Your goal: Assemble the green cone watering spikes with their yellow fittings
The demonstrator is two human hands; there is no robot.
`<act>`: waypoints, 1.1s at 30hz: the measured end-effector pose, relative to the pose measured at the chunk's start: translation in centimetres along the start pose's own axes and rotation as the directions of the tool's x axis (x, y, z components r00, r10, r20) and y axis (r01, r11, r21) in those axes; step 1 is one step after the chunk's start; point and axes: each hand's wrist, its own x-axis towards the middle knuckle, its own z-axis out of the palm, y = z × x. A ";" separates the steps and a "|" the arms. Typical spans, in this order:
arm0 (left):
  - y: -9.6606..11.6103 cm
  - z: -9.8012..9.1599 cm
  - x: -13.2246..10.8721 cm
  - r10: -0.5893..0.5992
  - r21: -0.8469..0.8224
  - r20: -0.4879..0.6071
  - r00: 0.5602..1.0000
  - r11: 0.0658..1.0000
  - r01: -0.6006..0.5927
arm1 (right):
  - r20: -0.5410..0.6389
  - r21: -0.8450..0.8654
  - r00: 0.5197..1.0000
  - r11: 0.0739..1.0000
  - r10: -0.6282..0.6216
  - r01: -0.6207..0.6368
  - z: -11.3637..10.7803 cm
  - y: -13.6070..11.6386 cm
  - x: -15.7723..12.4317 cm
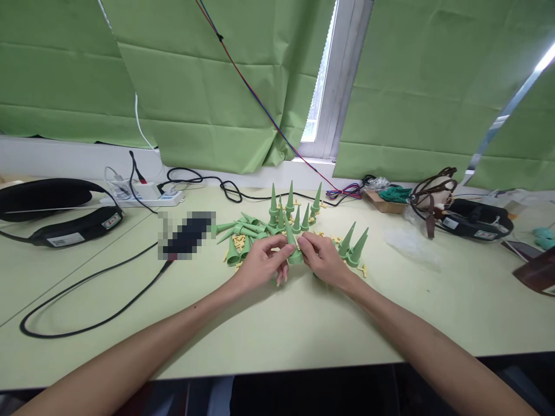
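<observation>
Work at a pale table [277, 346] appears partway along, with a green cone [295, 257] held point up, tilted slightly, in front of the person near the middle of the tabletop. The left hand [265, 260] grips the cone from its left side between thumb and fingers, the lower fingers loosely curled. The right hand [321, 257] has its fingertips drawn together at the cone's right side; whether they pinch the cone itself or some small piece is hidden. Just beyond the hands, a cluster of upright cones [273, 203] stands on the table, and a pair of cones [356, 248] stands close together to the right of the right hand. Judging by that arrangement, these are likely the finished ones. To the left, a heap of loose cones [249, 226] lies jumbled on its side, with small yellow pieces [239, 242] scattered among it, and these look like the share left to do. Another yellow piece [364, 270] lies just beside the pair. Whether the cone in hand is complete cannot be told from this view.
</observation>
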 end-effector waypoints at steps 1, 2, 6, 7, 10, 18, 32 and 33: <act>-0.1 -0.1 0.0 -0.004 -0.011 0.011 1.000 1.000 0.004 | -0.001 -0.009 1.000 1.000 -0.009 0.009 0.0 0.0 0.0; -0.2 -0.2 0.1 -0.008 -0.022 0.021 1.000 1.000 0.008 | -0.001 -0.016 1.000 1.000 -0.017 0.017 0.0 0.0 0.0; -0.6 -0.4 0.2 -0.035 -0.093 0.058 0.998 0.995 0.041 | -0.007 -0.039 0.999 0.998 -0.051 0.050 -0.1 0.0 0.0; -0.6 -0.4 0.2 -0.043 -0.113 0.068 0.997 0.992 0.051 | -0.010 -0.045 0.998 0.997 -0.061 0.060 -0.1 0.0 0.0; -0.6 -0.4 0.2 -0.060 -0.156 0.091 0.994 0.985 0.074 | -0.013 -0.060 0.996 0.994 -0.092 0.091 -0.1 -0.1 0.0; -0.8 -0.4 0.3 -0.124 -0.182 0.033 0.992 0.975 0.127 | -0.038 -0.137 0.990 0.982 -0.135 0.129 0.0 -0.1 0.1; -1.2 -0.6 0.7 -0.145 -0.144 0.037 0.989 0.978 0.149 | 0.036 -0.205 0.981 0.960 -0.188 0.192 0.5 -0.8 -0.3; -1.2 -0.6 0.7 -0.153 -0.152 0.043 0.987 0.976 0.158 | 0.041 -0.208 0.982 0.960 -0.183 0.188 0.6 -0.8 -0.3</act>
